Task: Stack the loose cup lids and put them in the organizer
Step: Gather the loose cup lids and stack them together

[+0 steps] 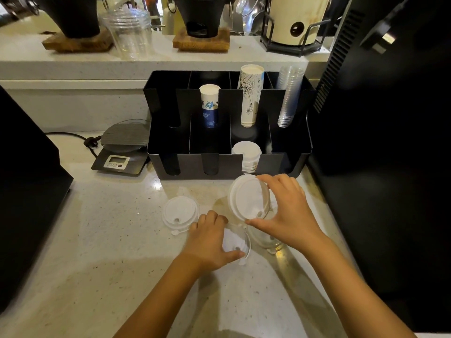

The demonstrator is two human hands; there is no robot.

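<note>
Head view showed the black organizer (227, 164) against the counter's (109, 240) back edge, a scale (119, 152) beside it. Our right hand (290, 213) pinched a tilted white lid (249, 197); our left hand (210, 237) gripped another lid (235, 240); a third lid (179, 213) lay loose leftward.

I see a little scale (120, 152) on the desk (97, 240), its black cord (73, 137) beside it, clear cups (129, 32) on the shelf (73, 62), two black pots (199, 14) on wooden blocks (201, 41)
</note>
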